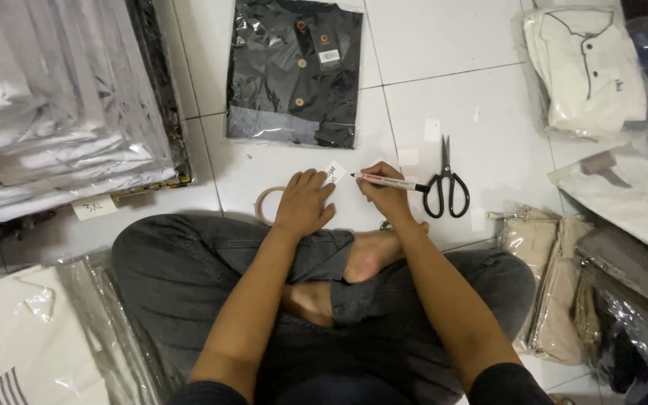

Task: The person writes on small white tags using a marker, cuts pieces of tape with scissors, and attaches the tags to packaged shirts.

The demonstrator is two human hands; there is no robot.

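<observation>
Here, seated cross-legged on a white tile floor (pixel 444 45), dark jeans, bare feet. Left hand (pixel 305 202) lies flat, fingers spread, pinning a small white label (pixel 334 173) to the floor; only the label's upper end shows past the fingertips. Not clenched, nothing grasped. Right hand (pixel 386 191) grips a marker (pixel 388 181), white barrel with red band, dark cap end pointing right; its tip points left, at the label's right edge. Whether it touches the paper cannot be told.

Tape roll (pixel 268 204) lies flat just left of the left hand, partly hidden by it. Black scissors (pixel 446 184) lie closed just right of the marker's cap end, blades pointing away from the person. A few blank slips (pixel 433 129) lie scattered near the scissors.

Beyond the label: black shirt (pixel 294 71) in a clear bag, wooden buttons, collar away. Far right: cream shirt (pixel 590 67), bagged. Left: tall stack of bagged garments (pixel 54 105), a paper tag (pixel 93 205) at its foot. Right of the knee: beige bagged garments (pixel 545 277).
</observation>
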